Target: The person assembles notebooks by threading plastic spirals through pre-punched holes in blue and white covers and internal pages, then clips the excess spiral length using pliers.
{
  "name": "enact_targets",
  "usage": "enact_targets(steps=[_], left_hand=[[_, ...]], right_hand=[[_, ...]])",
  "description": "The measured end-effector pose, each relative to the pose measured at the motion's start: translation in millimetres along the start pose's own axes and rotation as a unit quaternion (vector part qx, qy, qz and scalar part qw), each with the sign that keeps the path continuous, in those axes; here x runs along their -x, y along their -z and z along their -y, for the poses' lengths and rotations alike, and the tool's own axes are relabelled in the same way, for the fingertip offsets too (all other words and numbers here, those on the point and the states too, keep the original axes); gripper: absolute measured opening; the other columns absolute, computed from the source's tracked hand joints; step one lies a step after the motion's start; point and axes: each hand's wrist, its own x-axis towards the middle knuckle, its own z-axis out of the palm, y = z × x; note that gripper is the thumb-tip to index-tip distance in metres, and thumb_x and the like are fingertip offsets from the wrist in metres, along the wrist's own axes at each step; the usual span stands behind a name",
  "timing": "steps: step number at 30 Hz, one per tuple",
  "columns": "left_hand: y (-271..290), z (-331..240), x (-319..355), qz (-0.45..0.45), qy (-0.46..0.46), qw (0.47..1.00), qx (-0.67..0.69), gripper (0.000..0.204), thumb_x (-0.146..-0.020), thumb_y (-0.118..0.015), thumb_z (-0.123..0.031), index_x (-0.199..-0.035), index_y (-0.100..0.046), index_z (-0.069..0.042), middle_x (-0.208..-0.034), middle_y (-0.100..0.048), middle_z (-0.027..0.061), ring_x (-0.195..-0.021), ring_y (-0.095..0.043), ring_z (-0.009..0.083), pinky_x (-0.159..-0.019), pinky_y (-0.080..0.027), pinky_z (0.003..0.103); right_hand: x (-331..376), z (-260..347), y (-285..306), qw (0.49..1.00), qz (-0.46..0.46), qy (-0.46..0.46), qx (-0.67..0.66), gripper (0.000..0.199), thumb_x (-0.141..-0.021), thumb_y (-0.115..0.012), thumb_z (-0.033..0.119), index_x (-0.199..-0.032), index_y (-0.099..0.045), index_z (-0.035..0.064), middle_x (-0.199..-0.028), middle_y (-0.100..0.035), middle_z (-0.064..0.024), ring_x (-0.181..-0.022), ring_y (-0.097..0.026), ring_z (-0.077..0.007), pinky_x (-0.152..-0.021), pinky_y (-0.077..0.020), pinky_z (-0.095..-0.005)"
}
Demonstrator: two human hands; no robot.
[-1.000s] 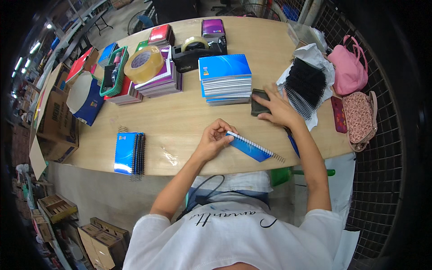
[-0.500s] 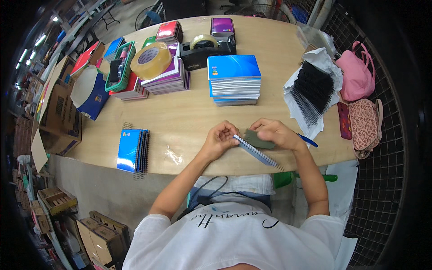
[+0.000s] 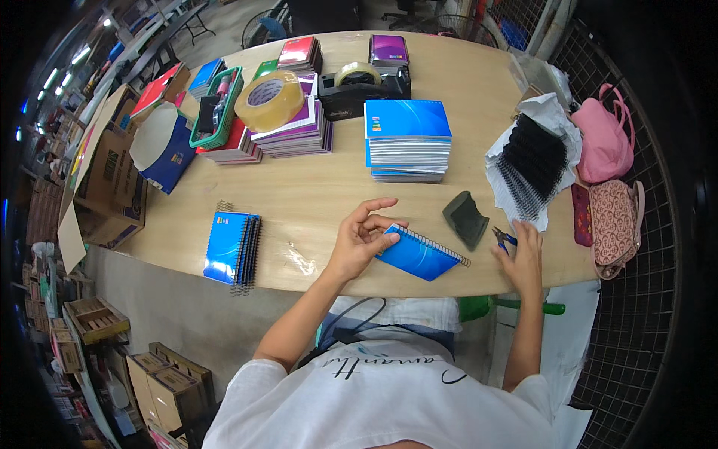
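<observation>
Between the thumb and fingers of my left hand (image 3: 366,243) is a blue spiral notebook (image 3: 420,254), tilted over the table near its front edge. Its wire coil runs along the upper edge and sticks out past the right corner. My right hand (image 3: 523,258) is over small pliers with blue handles (image 3: 505,238), thumb and fingers apart on either side of them. Whether the fingertips touch the handles is hard to see. A dark green, curved block-like piece (image 3: 467,220) lies on the table between the notebook and the pliers.
Coiled blue notebooks (image 3: 230,247) stand at the left. A tall stack of blue notebooks (image 3: 407,142) sits ahead, near a black tape dispenser (image 3: 364,93). Black wire coils (image 3: 531,157) lie on white paper at right, beside a pink bag (image 3: 602,138) and a patterned pouch (image 3: 615,224).
My right hand has let go of the green piece, now on the table, and moved right to the pliers. The notebook has turned in my left hand, showing its blue cover.
</observation>
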Motion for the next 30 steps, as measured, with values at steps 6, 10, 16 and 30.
enact_targets(steps=[6,10,16,30], left_hand=[[-13,-6,5,-0.033,-0.001,0.998,-0.054,0.055,-0.081,-0.071,0.003,-0.132,-0.049,-0.001,-0.098,-0.069,0.0127,-0.087,-0.066,0.0132,-0.074,-0.055,0.025],[-18,-13,7,-0.035,0.006,0.995,-0.096,0.056,-0.08,-0.072,0.002,-0.132,-0.049,-0.001,-0.092,-0.069,0.0102,-0.081,-0.065,0.011,-0.07,-0.054,0.024],[-22,-27,6,-0.001,0.039,0.99,-0.132,0.06,-0.079,-0.072,0.003,-0.134,-0.047,-0.001,-0.089,-0.069,0.0087,-0.081,-0.065,0.0099,-0.069,-0.053,0.022],[-27,-41,26,-0.077,-0.038,0.974,-0.208,0.054,-0.081,-0.071,-0.001,-0.131,-0.053,-0.009,-0.097,-0.069,0.0082,-0.089,-0.064,0.0133,-0.078,-0.054,0.028]], right_hand=[[31,-20,-12,0.998,-0.043,0.02,0.037,0.048,-0.08,-0.071,0.015,-0.124,-0.059,0.0021,-0.115,-0.056,-0.0163,-0.107,-0.053,-0.0349,-0.097,-0.0396,-0.0465],[-1,28,16,0.98,-0.106,0.138,-0.099,0.043,-0.076,-0.073,0.009,-0.116,-0.062,-0.0007,-0.103,-0.06,-0.016,-0.096,-0.058,-0.0332,-0.086,-0.0459,-0.0422],[-64,128,60,0.911,-0.063,0.404,-0.051,0.033,-0.071,-0.075,0.017,-0.099,-0.066,0.0014,-0.093,-0.062,-0.0082,-0.089,-0.06,-0.0232,-0.088,-0.0465,-0.0433],[-60,145,42,0.922,0.193,0.172,-0.289,0.029,-0.073,-0.075,0.014,-0.096,-0.068,-0.0022,-0.085,-0.065,-0.0144,-0.078,-0.064,-0.0293,-0.073,-0.0512,-0.0361]])
